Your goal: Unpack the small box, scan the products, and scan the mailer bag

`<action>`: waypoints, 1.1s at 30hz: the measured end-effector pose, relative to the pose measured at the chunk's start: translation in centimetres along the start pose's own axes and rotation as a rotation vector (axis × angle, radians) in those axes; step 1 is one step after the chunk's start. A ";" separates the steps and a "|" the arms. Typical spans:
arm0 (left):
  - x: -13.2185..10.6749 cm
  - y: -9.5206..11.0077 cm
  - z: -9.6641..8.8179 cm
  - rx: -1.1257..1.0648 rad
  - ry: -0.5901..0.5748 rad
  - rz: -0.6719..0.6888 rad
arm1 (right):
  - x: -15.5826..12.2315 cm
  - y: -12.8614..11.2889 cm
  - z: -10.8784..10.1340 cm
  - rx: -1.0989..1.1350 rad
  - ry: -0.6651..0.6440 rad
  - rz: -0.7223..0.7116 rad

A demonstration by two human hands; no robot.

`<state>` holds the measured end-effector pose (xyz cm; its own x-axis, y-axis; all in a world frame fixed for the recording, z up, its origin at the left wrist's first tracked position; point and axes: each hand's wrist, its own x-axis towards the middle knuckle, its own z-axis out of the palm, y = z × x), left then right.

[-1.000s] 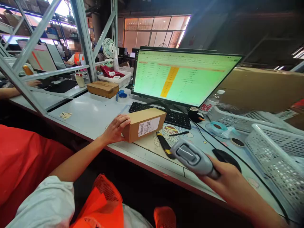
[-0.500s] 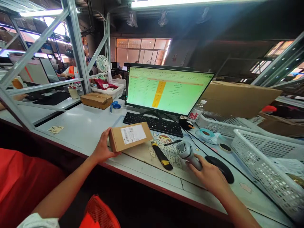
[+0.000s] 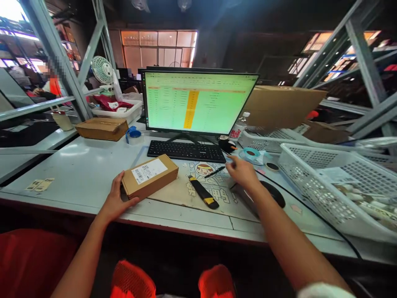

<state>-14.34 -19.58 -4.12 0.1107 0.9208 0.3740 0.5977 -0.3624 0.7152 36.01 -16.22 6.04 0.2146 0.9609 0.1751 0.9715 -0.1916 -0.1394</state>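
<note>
A small cardboard box with a white barcode label rests on the desk. My left hand grips its left end, thumb along the near side and fingers behind. My right hand holds nothing; its index finger stretches towards the right end of the black keyboard, the other fingers partly curled. Below that wrist the grey barcode scanner lies on the desk, partly hidden by my forearm. A black and yellow utility knife and a black pen lie between the box and my right hand.
A monitor with a spreadsheet stands behind the keyboard. The mouse is right of my forearm. White plastic baskets line the right side. Blue tape and a brown carton sit at the back left. Another person is far left.
My right hand has let go of the scanner, now lying on the desk, and moved up towards the keyboard. The box has been lowered flat onto the desk. The view has turned right.
</note>
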 end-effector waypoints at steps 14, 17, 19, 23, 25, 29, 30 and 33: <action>0.0 0.8 -0.3 -0.043 -0.020 -0.041 | 9.4 -3.9 5.3 -0.071 -0.246 -0.049; 0.0 0.7 -0.3 -0.049 -0.019 -0.030 | 10.0 -4.8 5.1 -0.057 -0.266 -0.060; 0.0 0.5 -0.2 -0.056 -0.007 -0.027 | 10.0 -5.6 4.5 -0.037 -0.270 -0.076; -0.1 0.2 -0.1 -0.068 0.034 -0.023 | 7.2 -8.0 3.0 0.066 -0.221 -0.216; -0.3 0.3 -0.4 -0.124 0.054 -0.006 | 4.4 -9.7 2.5 0.145 -0.208 -0.357; 0.0 0.5 -2.1 -0.423 -0.061 -0.094 | -2.3 -12.8 2.2 0.458 -0.252 -0.711; 0.3 0.6 -2.7 -0.493 -0.129 -0.134 | -3.8 -13.4 2.2 0.574 -0.298 -0.769; 2.2 0.9 -4.5 -0.592 -0.309 -0.227 | -7.8 -14.5 2.6 0.832 -0.402 -0.776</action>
<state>-17.15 -18.49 -0.03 0.3070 0.9501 0.0552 0.1097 -0.0930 0.9896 19.96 -20.40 4.13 -0.5880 0.7850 0.1953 0.4340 0.5098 -0.7428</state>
